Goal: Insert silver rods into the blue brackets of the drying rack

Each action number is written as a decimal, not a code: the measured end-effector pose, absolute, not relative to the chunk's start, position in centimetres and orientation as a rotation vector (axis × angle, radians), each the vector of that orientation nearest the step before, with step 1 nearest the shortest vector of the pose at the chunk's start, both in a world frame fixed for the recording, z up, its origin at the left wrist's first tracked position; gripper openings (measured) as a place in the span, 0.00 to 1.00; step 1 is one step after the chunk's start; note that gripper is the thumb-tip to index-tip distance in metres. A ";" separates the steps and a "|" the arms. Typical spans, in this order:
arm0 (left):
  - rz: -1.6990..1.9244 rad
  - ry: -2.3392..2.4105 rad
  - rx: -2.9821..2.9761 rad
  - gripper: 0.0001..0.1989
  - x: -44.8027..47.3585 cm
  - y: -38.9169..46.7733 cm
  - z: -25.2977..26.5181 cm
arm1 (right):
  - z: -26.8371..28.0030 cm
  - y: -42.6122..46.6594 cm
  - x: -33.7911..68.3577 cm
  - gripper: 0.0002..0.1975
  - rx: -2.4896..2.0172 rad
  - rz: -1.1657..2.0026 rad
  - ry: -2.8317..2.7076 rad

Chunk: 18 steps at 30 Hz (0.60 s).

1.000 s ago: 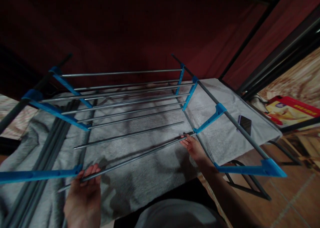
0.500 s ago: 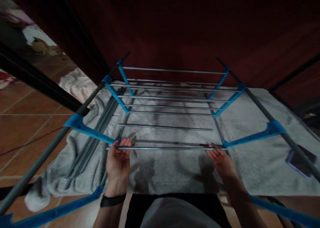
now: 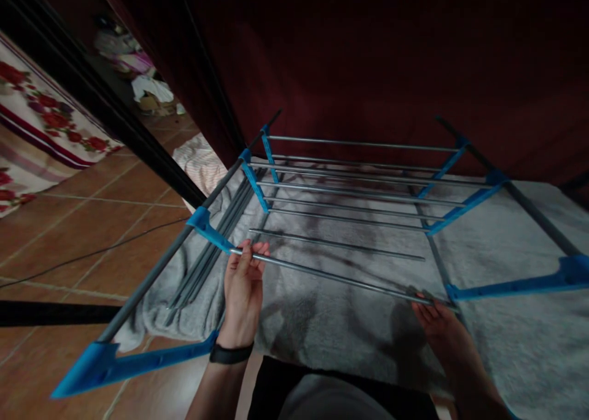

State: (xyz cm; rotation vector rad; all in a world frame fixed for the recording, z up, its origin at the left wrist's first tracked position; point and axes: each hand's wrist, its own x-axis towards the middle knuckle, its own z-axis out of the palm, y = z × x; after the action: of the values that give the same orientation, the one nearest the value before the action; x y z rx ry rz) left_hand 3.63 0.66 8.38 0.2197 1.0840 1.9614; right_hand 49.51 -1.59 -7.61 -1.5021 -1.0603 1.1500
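The thin metal rod (image 3: 340,278) lies across the open frame of the drying rack (image 3: 464,206), and both hands hold it, one at each end. Its long axis runs from left to right, with the left end a little farther and higher than the right end, so it slopes down toward the near right.

The left hand (image 3: 243,285) has its fingers (image 3: 257,251) closed around the left end, which touches the tip of the blue bracket (image 3: 209,229) on the left rail. The right hand (image 3: 439,325) holds the right end from below, just beside the tip of the blue bracket on the right (image 3: 510,285). Its fingers look curled on the rod, but the picture is dark there and I cannot tell how firm the grip is.

Another loose-looking rod (image 3: 335,243) lies parallel, a little farther, and beyond it more rods already sit between the far brackets. Below the rack a grey towel (image 3: 506,340) is spread out, and a bundle of spare rods (image 3: 207,248) lies along its left edge.
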 end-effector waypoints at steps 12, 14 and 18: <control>1.974 1.098 0.232 0.08 3.3 1.5 10.6 | -10.3 -1.1 51.8 0.22 -1.383 0.313 -2.247; 1.970 1.107 0.225 0.07 3.3 1.5 10.6 | -9.8 -1.4 51.3 0.21 -1.427 0.370 -2.163; 1.959 1.110 0.216 0.07 3.2 1.4 10.2 | -8.5 -1.5 50.4 0.17 -1.483 0.665 -1.843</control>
State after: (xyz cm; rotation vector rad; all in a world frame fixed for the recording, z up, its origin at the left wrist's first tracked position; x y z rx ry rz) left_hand 3.16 1.42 10.20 0.2159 1.1103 1.9586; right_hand 50.39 -1.51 -8.54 -1.4827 -1.8432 0.6649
